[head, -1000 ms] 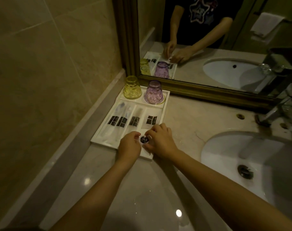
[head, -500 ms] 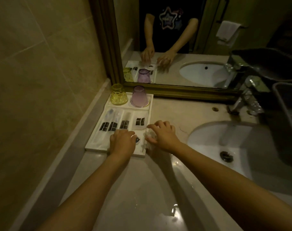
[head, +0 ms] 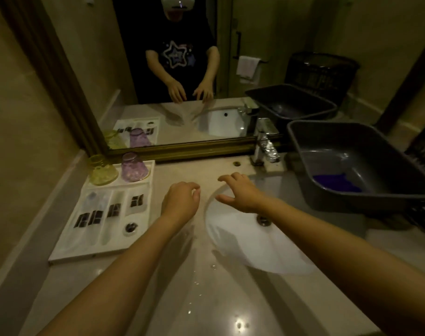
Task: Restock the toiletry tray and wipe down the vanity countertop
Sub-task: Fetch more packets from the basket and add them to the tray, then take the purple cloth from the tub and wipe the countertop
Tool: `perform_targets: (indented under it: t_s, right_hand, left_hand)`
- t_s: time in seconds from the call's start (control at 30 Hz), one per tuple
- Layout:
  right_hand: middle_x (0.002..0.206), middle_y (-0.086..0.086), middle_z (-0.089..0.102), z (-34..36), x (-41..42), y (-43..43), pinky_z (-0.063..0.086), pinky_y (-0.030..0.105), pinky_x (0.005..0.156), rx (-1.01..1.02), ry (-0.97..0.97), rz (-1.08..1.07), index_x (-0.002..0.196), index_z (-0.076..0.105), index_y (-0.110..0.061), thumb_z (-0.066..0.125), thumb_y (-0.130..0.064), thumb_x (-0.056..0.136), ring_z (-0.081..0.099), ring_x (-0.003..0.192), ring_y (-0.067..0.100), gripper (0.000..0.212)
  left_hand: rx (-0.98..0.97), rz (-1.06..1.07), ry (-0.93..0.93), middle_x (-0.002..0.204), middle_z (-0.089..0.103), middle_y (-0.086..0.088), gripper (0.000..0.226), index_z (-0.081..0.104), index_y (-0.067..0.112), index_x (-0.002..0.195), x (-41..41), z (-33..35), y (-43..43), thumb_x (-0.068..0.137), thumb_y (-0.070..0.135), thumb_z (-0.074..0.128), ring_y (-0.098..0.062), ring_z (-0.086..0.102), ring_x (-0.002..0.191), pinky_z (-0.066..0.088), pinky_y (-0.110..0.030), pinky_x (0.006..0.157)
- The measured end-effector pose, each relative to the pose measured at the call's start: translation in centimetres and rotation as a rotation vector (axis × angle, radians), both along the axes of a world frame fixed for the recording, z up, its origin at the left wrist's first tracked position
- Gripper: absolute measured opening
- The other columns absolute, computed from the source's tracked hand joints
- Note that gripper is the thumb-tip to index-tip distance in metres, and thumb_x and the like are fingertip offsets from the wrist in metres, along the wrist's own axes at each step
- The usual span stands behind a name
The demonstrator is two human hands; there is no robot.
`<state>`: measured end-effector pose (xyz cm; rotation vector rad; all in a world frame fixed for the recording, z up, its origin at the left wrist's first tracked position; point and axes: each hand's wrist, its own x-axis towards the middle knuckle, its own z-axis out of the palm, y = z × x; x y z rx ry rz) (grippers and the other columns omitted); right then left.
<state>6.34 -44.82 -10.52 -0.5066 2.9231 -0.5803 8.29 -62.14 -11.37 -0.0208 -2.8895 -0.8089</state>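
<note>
White was the tray point(head: 68, 253), and it lay on the counter point(head: 206, 299) at my left, against the wall. Four wrapped packets point(head: 104, 212) lay in its long slots, and a small dark cap point(head: 131, 227) sat in the near right slot. Two upturned cups stood at its far end, a yellow one point(head: 101, 171) and a purple one point(head: 134, 167). My left hand point(head: 180, 204) hung above the counter just right of the tray, fingers loosely curled, holding nothing. My right hand point(head: 243, 193) was over the sink point(head: 255, 246) rim, fingers spread, empty too. Some water drops point(head: 197, 283) shone on the counter near me. A grey tub point(head: 352, 166) stood right of the tap point(head: 265, 144), with something blue inside.
</note>
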Motion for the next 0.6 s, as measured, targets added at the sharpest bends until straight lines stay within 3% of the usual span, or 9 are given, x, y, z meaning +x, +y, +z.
perform_targets:
  t_s: [0.2,0.3,0.4,0.5,0.6]
  right_hand:
    - [0.141,0.009,0.037,3.0,1.3,10.2,0.037,0.042,0.106,-0.096,0.059,-0.022,0.137,0.036,-0.019,0.055,-0.033,0.089,0.035,0.13,0.025,0.054]
    - [0.129,0.007,0.048,4.4,0.7,15.9,0.044,0.032,0.094,-0.172,0.119,-0.049,0.129,0.046,-0.017,0.058,-0.028,0.087,0.048,0.116,0.021,0.046]
    - [0.116,0.006,0.055,4.6,-0.5,21.8,0.043,0.027,0.083,-0.161,0.156,-0.113,0.12,0.052,-0.017,0.059,-0.028,0.085,0.051,0.102,0.017,0.038]
    - [0.108,0.007,0.061,4.1,-1.9,27.0,0.048,0.03,0.08,-0.174,0.099,-0.197,0.113,0.057,-0.015,0.059,-0.026,0.084,0.057,0.097,0.02,0.031]
    - [0.109,0.007,0.063,3.3,-3.1,31.1,0.046,0.027,0.078,-0.153,0.013,-0.285,0.114,0.057,-0.013,0.057,-0.024,0.087,0.06,0.095,0.019,0.029]
  left_hand:
    - [0.147,-0.102,0.003,0.112,0.067,-0.004,0.028,0.062,0.019,0.115,-1.6,1.3,10.5,0.091,0.023,0.048,-0.017,0.061,0.096,0.045,-0.026,0.077]
    - [0.233,-0.084,0.029,0.112,0.067,-0.005,0.027,0.064,0.019,0.111,-2.3,2.6,16.1,0.089,0.02,0.049,-0.019,0.061,0.096,0.046,-0.027,0.082]
    - [0.307,-0.097,0.063,0.107,0.068,-0.002,0.026,0.065,0.018,0.109,-2.6,3.7,21.6,0.088,0.017,0.05,-0.012,0.059,0.086,0.043,-0.023,0.073]
    - [0.371,-0.103,0.05,0.091,0.065,0.005,0.022,0.063,0.018,0.107,-3.2,4.1,26.4,0.089,0.015,0.052,-0.001,0.053,0.07,0.038,-0.015,0.058]
    - [0.359,-0.126,0.003,0.097,0.066,-0.001,0.023,0.06,0.016,0.111,-3.9,4.0,30.1,0.09,0.014,0.05,-0.008,0.057,0.077,0.044,-0.019,0.061]
